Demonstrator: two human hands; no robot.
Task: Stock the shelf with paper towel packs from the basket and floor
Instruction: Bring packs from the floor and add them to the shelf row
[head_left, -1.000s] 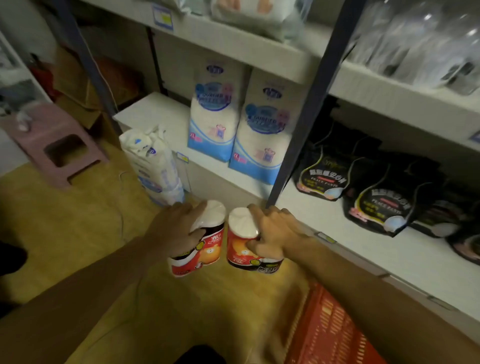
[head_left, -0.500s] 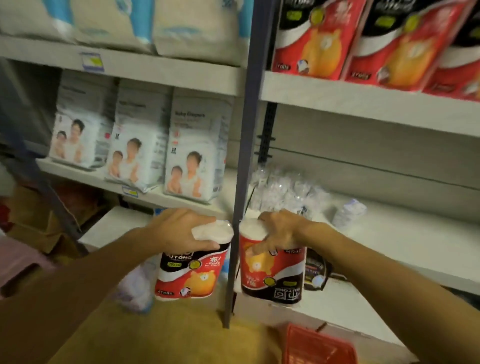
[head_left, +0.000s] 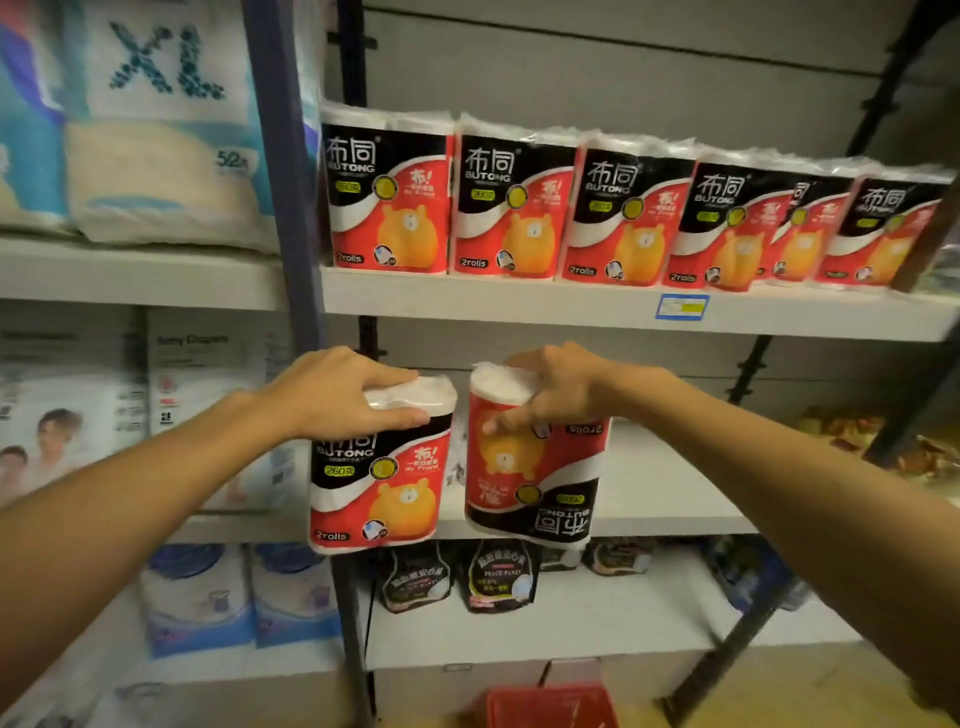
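Mid-carry here: my left hand (head_left: 337, 395) grips an upright paper towel pack (head_left: 379, 478) by its top, right hand (head_left: 550, 389) grips an upside-down pack (head_left: 530, 467), both below the stocked shelf (head_left: 597, 306), so next I'd lift them and flip the right one.

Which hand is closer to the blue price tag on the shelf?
Right. The right hand is just below-left of the price tag; the left hand is farther left.

I see dim, warm indoor light, grainy throughout. Diaper packs (head_left: 67, 415) at left edge smeared and soft. Wide-angle bending of shelf (head_left: 519, 306) lines. Bottom shelves sit in shadow.
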